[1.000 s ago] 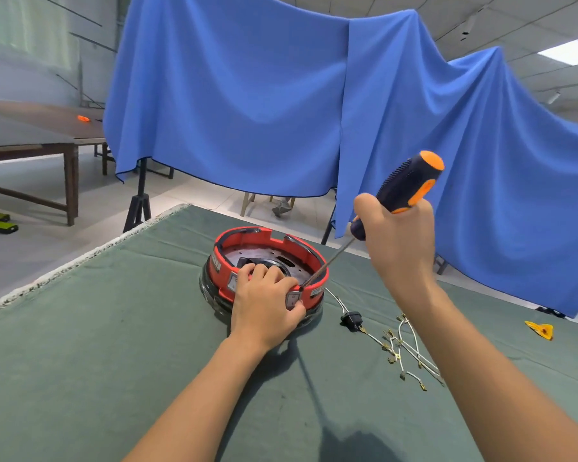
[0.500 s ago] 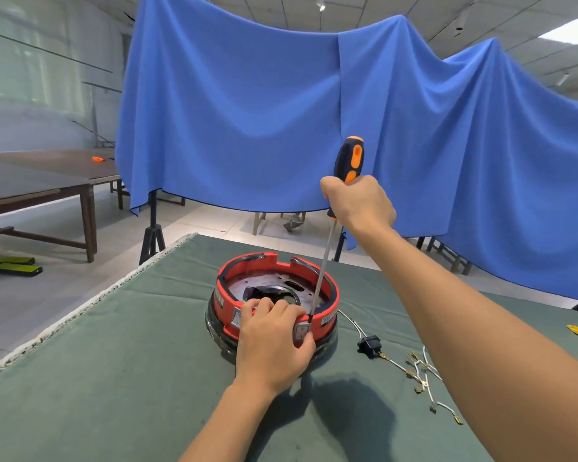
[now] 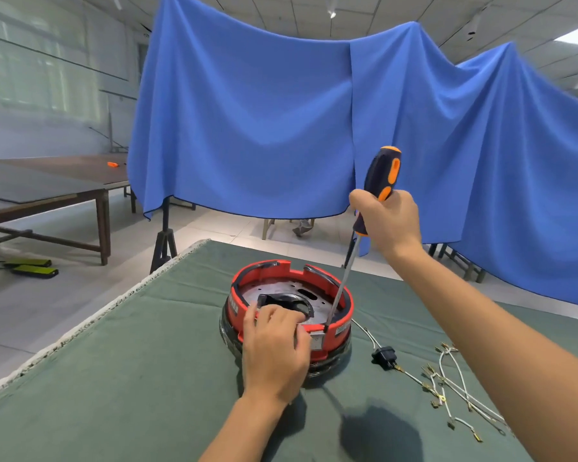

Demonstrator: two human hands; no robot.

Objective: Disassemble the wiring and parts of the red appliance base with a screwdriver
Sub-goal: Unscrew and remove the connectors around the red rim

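Note:
The round red appliance base (image 3: 342, 296) sits upside down on the green-covered table (image 3: 114, 378), its metal plate and black centre part showing inside. My left hand (image 3: 276, 348) grips the near rim, fingers curled over the edge into the base. My right hand (image 3: 389, 218) holds a black-and-orange screwdriver (image 3: 381, 175) nearly upright. The shaft runs down to the near right inside of the rim, the tip beside a small grey metal tab (image 3: 317, 340) next to my left thumb.
A black switch (image 3: 385, 357) with white wires and several brass-tipped leads (image 3: 447, 385) lies on the table right of the base. A blue cloth (image 3: 281, 128) hangs behind the table. A wooden table (image 3: 47, 185) stands at the far left.
My right hand raised the screwdriver from a low slant to nearly upright, with the tip staying at the near right rim. My left hand stayed on the base.

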